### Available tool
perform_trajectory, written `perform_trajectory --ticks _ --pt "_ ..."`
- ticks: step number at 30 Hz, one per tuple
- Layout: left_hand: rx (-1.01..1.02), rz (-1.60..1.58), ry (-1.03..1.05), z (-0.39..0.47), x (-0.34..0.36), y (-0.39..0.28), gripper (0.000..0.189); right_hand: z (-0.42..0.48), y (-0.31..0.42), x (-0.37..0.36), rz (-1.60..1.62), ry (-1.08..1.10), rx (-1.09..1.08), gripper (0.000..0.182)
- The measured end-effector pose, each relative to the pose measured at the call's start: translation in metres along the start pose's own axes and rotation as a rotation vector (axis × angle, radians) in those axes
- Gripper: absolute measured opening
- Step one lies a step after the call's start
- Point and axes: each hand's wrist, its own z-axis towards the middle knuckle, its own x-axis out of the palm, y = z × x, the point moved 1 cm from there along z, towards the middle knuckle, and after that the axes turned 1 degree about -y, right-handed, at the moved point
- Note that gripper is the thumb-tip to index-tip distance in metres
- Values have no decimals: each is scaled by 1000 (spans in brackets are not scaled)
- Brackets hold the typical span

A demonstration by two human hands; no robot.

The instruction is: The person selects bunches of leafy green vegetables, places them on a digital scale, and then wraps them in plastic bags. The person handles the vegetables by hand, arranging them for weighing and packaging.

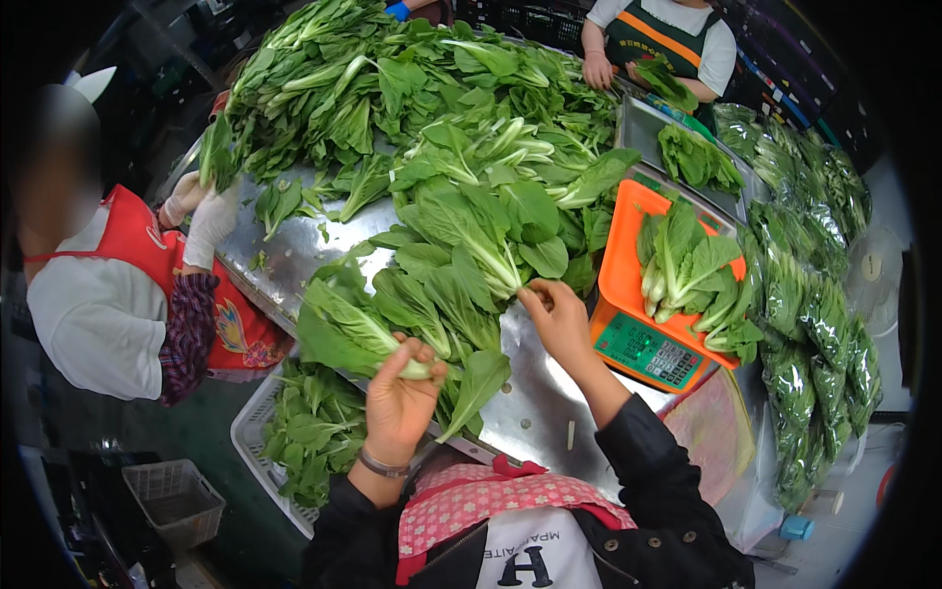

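Note:
My left hand (pixel 403 394) grips the pale stem end of a leafy green head (pixel 346 327), its leaves pointing up and left above the table's near edge. My right hand (pixel 556 318) has thumb and forefinger pinched at the white base of another leafy green head (pixel 471 232), which lies on the pile. More loose heads (pixel 412 294) rest between my hands on the metal table (pixel 541 397). Right of my right hand stands an orange digital scale (pixel 647 353) with a lit display. Several heads of greens (pixel 684 258) sit in its orange tray (pixel 622 243).
A large heap of greens (pixel 353 96) covers the far table. A white basket of greens (pixel 254 434) stands below left. Bagged greens (pixel 809 309) line the right, beside a fan (pixel 876 269). A gloved co-worker (pixel 199 221) holds greens at left; another (pixel 662 44) works behind a second scale.

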Motion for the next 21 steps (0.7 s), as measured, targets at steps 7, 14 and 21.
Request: perform_trajectory --ticks 7,14,21 --pt "2 106 -26 0 -7 9 18 31 6 2 342 -254 40 22" --pt "-64 138 120 4 20 37 34 14 38 -20 1056 -240 261 21" --pt "-1 216 238 1 53 53 51 -17 75 -44 125 -215 -713 37"
